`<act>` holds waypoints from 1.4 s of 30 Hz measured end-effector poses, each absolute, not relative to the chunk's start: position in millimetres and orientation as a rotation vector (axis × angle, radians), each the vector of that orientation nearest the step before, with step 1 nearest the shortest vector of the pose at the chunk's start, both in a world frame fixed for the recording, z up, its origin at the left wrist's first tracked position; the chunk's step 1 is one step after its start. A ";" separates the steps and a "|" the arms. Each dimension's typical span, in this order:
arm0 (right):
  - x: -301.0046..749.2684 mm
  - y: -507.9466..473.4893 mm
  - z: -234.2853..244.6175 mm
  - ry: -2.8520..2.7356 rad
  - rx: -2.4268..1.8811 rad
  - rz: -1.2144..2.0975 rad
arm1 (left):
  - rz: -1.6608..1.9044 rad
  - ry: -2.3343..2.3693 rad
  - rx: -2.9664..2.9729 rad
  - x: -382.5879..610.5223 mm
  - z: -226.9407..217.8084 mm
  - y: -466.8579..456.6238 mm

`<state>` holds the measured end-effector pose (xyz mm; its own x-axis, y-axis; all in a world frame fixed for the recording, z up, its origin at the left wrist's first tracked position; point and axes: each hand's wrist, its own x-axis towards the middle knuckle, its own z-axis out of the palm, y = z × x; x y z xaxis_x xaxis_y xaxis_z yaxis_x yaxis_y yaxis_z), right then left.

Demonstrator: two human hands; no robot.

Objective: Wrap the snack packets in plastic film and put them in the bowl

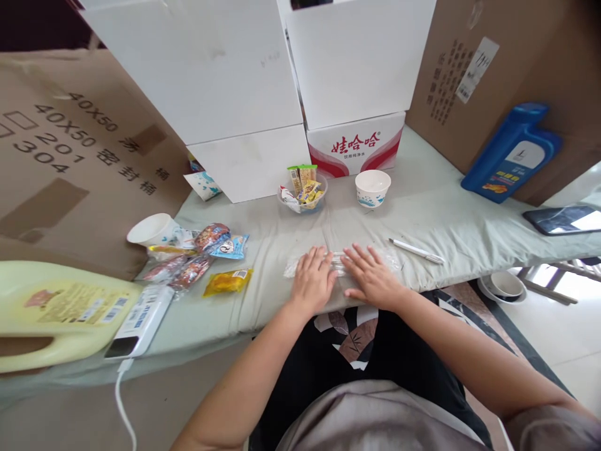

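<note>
My left hand (312,279) and my right hand (370,275) lie flat side by side, fingers stretched out, pressing on a clear plastic bag (392,258) spread on the pale green cloth of the table (422,213) near its front edge. A white pen (416,250) lies just right of my right hand. A clear bowl of wrapped snacks (303,191) and a white paper cup (372,187) stand behind the hands. Several snack packets (211,244), one of them a yellow packet (228,282), lie to the left beside a tipped paper cup (153,230).
White cartons (263,81) and brown cardboard boxes (70,156) wall in the back and left. A blue bottle (511,153) leans at the right, a phone (561,219) beyond it. A yellow jug (51,313) and a white power bank (141,319) lie at front left. A bowl (504,287) sits on the floor.
</note>
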<state>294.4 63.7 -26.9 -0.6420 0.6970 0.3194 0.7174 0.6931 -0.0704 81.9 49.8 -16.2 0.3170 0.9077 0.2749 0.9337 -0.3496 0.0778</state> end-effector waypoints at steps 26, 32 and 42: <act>330.8 -46.5 14.4 -2.605 -0.427 0.611 | -0.344 -1.606 -2.837 91.5 -31.0 30.7; 309.3 23.4 41.7 -2.439 -0.673 1.056 | -0.413 -1.583 -2.866 86.5 -32.7 27.5; 250.1 127.2 -6.4 -2.410 -1.461 0.524 | -0.629 -1.646 -2.780 84.9 -42.2 32.0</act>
<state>250.1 127.2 -6.4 -0.4523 0.8907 0.0457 0.7914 0.4244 -0.4400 84.9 32.0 -42.2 0.4301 0.8685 0.2462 0.8114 -0.4915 0.3164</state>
